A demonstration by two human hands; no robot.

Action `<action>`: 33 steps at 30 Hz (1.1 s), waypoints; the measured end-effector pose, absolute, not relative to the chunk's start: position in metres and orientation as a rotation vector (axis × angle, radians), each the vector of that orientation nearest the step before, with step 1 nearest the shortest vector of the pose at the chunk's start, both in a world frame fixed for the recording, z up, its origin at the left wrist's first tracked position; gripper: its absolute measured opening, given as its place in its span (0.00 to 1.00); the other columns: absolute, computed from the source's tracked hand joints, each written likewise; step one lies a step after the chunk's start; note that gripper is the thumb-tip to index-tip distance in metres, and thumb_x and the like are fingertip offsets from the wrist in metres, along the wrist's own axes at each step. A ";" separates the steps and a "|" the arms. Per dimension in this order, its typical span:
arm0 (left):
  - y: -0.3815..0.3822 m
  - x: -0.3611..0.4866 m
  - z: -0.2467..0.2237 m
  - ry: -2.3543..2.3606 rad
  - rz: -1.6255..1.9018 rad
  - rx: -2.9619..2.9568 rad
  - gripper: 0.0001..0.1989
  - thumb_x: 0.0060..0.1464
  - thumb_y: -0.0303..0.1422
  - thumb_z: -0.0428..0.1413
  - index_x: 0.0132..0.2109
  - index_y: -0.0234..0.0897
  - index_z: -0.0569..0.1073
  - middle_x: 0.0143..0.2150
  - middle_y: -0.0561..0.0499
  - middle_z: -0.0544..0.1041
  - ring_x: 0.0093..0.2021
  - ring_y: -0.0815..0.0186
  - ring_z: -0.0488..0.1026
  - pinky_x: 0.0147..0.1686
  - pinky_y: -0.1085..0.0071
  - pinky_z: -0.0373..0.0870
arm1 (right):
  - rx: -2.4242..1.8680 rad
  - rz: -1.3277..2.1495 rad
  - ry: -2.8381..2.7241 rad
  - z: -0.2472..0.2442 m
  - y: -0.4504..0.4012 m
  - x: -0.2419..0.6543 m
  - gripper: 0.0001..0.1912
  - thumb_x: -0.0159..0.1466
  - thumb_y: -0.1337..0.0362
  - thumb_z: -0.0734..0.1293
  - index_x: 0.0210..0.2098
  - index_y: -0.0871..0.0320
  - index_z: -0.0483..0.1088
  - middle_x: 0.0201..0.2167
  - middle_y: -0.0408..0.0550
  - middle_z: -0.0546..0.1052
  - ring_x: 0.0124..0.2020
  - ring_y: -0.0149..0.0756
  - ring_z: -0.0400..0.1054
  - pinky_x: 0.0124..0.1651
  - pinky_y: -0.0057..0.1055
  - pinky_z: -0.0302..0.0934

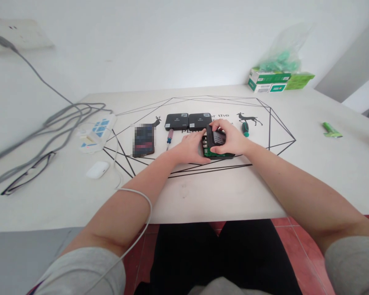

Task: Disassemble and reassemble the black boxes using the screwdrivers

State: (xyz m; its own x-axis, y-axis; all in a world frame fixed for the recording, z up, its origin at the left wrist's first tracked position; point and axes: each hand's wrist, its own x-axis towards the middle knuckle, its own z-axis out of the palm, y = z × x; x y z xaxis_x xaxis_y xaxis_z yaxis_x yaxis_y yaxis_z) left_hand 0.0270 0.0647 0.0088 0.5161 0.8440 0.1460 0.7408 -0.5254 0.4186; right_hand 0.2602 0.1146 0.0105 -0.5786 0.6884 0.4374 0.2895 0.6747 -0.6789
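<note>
On the table in front of me lies an opened black box [230, 156], with a green circuit board and pale connectors showing inside. My left hand [193, 147] spans its left side, thumb at the near edge and fingers at the far edge. Tilted over the board is a black cover [211, 134] with a greyish panel on its inner face. My right hand [232, 137] grips this cover between thumb and fingers. Two closed black boxes [176, 121] sit side by side just behind. A screwdriver [169, 138] with a clear reddish and blue handle lies left of my left hand.
A green and black screwdriver [245, 129] lies at right. Leftward are a phone [144, 140], a white earphone case [97, 169], a power strip [100, 131], glasses [29, 174] and grey cables [61, 114]. Green-white boxes [269, 80] stand at back right; a white cable [141, 194] crosses my left arm.
</note>
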 end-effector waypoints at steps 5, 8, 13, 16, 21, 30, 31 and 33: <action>0.064 0.026 0.009 1.327 0.385 2.523 0.46 0.51 0.53 0.65 0.72 0.36 0.66 0.70 0.35 0.69 0.70 0.39 0.65 0.73 0.46 0.56 | -0.711 1.010 -1.868 0.015 0.118 0.262 0.42 0.45 0.34 0.78 0.49 0.49 0.66 0.54 0.51 0.75 0.56 0.51 0.70 0.59 0.49 0.65; 0.066 0.026 0.005 1.410 0.354 2.534 0.48 0.54 0.53 0.62 0.73 0.31 0.64 0.73 0.32 0.65 0.72 0.38 0.62 0.74 0.45 0.53 | -0.693 1.261 -1.617 0.020 0.111 0.259 0.48 0.48 0.28 0.73 0.58 0.47 0.66 0.54 0.51 0.77 0.53 0.51 0.73 0.56 0.49 0.69; 0.069 0.024 0.001 1.497 0.350 2.538 0.49 0.54 0.55 0.62 0.73 0.26 0.65 0.73 0.30 0.65 0.72 0.36 0.61 0.73 0.45 0.54 | -0.681 1.514 -1.423 0.027 0.098 0.250 0.49 0.54 0.25 0.63 0.61 0.51 0.68 0.48 0.53 0.82 0.49 0.54 0.77 0.50 0.53 0.73; 0.070 0.022 0.003 1.500 0.340 2.567 0.48 0.54 0.56 0.61 0.72 0.28 0.66 0.72 0.31 0.68 0.70 0.37 0.63 0.72 0.45 0.57 | -0.589 1.624 -1.392 0.030 0.094 0.250 0.41 0.54 0.28 0.66 0.54 0.51 0.73 0.47 0.53 0.83 0.50 0.56 0.77 0.49 0.53 0.74; 0.072 0.014 0.007 1.573 0.305 2.605 0.44 0.56 0.55 0.61 0.70 0.30 0.69 0.72 0.32 0.69 0.71 0.38 0.63 0.71 0.45 0.59 | -0.450 1.755 -1.583 0.032 0.096 0.261 0.34 0.52 0.33 0.75 0.45 0.53 0.74 0.50 0.54 0.82 0.52 0.54 0.77 0.52 0.50 0.73; 0.077 0.001 0.011 1.613 0.282 2.603 0.34 0.63 0.53 0.56 0.68 0.38 0.74 0.72 0.38 0.71 0.71 0.41 0.64 0.69 0.43 0.62 | -0.475 1.667 -2.219 0.031 0.112 0.287 0.37 0.42 0.48 0.87 0.42 0.55 0.70 0.52 0.48 0.75 0.55 0.41 0.68 0.63 0.41 0.60; 0.077 0.001 0.011 1.617 0.300 2.598 0.32 0.63 0.53 0.55 0.67 0.38 0.75 0.71 0.38 0.72 0.71 0.42 0.65 0.69 0.44 0.63 | -0.505 1.631 -2.310 0.033 0.111 0.289 0.37 0.41 0.48 0.87 0.42 0.55 0.70 0.53 0.47 0.73 0.55 0.41 0.67 0.62 0.40 0.60; 0.078 0.001 0.010 1.621 0.335 2.591 0.30 0.64 0.52 0.55 0.64 0.38 0.76 0.69 0.39 0.75 0.70 0.43 0.66 0.68 0.45 0.64 | -0.592 1.534 -2.501 0.040 0.108 0.293 0.37 0.40 0.49 0.87 0.42 0.54 0.70 0.53 0.46 0.70 0.53 0.40 0.66 0.60 0.38 0.62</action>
State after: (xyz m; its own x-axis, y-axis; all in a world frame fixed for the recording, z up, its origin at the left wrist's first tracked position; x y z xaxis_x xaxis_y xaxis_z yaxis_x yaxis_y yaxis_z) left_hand 0.0008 0.0785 0.0096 0.4211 0.8949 0.1480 0.8803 -0.4425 0.1711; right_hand 0.2927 0.1078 0.0399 -0.9112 0.4045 -0.0781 0.2531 0.4000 -0.8809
